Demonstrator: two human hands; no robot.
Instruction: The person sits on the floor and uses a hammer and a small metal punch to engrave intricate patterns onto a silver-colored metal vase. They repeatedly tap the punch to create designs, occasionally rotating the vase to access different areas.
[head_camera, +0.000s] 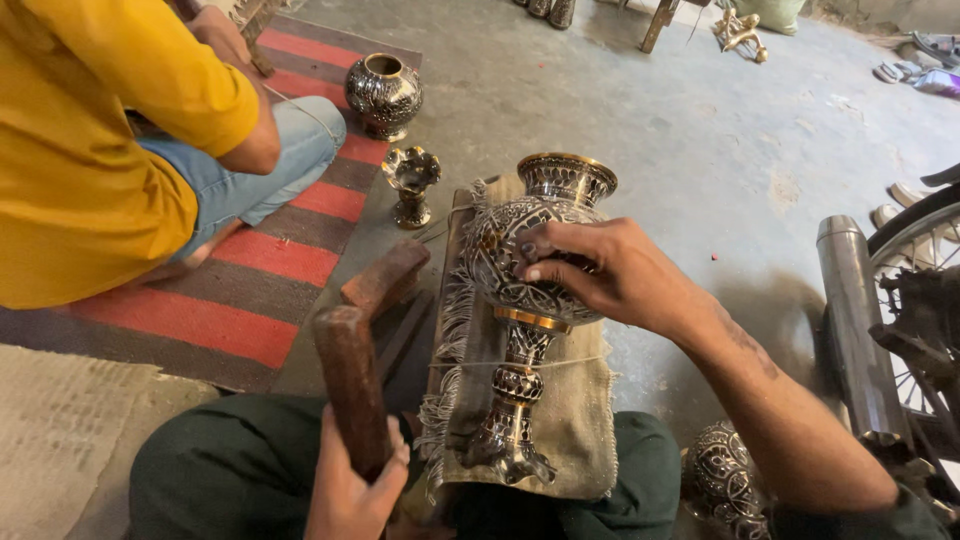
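Left hand (350, 490) grips a wooden mallet (350, 385); right hand (600, 275) clasps the heavy-looking, rigid engraved metal vase (525, 330) by its belly.

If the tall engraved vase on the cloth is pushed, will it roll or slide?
The vase lies on its side and is round-bellied, so it would probably roll. The coarse cloth likely limits sliding. The right hand steadies its belly. It looks metallic, probably heavy.

Hidden or cut off, as I see it: co-worker in yellow shirt (80, 150), head beyond upper left edge; bicycle wheel (915, 250), clipped at right edge; small engraved vessel (725, 480), lower right, partly behind my forearm; vase (530, 300) belly under my right hand (610, 275).
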